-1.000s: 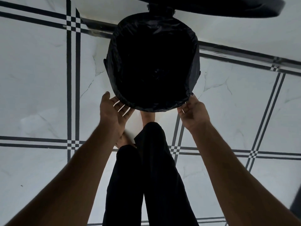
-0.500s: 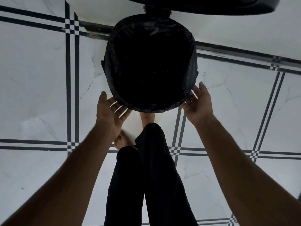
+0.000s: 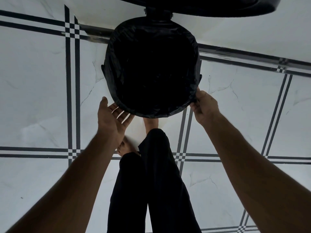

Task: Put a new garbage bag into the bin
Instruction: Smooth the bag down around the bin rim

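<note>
A black bin stands on the tiled floor in front of me, lined with a black garbage bag [image 3: 152, 68] whose edge is folded over the rim [image 3: 116, 39]. The lid [image 3: 202, 5] is up at the top of the view. My left hand [image 3: 111, 117] is spread flat with straight fingers under the bin's near-left side. My right hand [image 3: 202, 105] pinches the bag's folded edge at the near-right rim, fingers curled. The inside of the bin is dark and shows nothing.
White marble floor tiles [image 3: 33, 98] with black line borders surround the bin. My legs in black trousers [image 3: 151, 182] and bare feet [image 3: 127, 147] stand just below it. A wall base runs behind the bin.
My right hand went from an open palm beside the bin to pinching the bag's edge at the rim. The left hand stayed spread at the near-left side.
</note>
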`<state>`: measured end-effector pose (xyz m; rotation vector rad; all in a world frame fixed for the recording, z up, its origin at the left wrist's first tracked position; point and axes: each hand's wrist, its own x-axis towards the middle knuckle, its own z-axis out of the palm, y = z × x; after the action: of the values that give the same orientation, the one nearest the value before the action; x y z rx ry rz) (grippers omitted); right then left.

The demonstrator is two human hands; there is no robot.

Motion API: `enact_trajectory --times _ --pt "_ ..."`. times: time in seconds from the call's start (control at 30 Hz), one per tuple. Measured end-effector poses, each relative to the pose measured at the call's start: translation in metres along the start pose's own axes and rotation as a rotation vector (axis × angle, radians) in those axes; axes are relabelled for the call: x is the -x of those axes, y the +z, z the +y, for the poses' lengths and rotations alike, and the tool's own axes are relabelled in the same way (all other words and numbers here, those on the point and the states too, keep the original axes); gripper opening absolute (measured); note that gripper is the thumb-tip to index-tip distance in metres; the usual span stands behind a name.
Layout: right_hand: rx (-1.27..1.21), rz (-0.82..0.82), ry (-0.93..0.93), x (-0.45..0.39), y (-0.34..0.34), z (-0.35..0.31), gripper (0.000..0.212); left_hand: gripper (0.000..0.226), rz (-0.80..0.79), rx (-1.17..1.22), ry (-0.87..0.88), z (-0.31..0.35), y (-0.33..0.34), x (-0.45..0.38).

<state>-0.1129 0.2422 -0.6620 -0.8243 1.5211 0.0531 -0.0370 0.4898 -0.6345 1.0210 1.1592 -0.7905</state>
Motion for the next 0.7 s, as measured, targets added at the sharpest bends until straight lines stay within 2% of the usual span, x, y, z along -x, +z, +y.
enact_trajectory --times 0.1,0.2,0.37,0.53,0.7 --pt "-0.052 -0.102 -0.046 0.005 -0.003 0.002 0.015 0.05 -0.009 -0.015 0.005 0.0 0.001 -0.001" --pt "-0.162 -0.199 -0.025 0.015 -0.003 0.003 0.026 0.046 -0.004 -0.033 0.012 0.001 0.004 -0.003" --pt "0.091 0.018 -0.037 0.023 -0.003 0.002 0.037 0.05 -0.009 -0.02 0.011 -0.001 0.006 -0.005" --pt "-0.136 -0.175 0.061 0.027 -0.003 0.004 0.035 0.047 -0.013 0.021 0.008 -0.001 0.006 -0.006" --pt "-0.312 -0.208 0.12 0.022 -0.006 0.014 0.043 0.056 -0.016 0.139 -0.018 -0.001 0.009 -0.005"
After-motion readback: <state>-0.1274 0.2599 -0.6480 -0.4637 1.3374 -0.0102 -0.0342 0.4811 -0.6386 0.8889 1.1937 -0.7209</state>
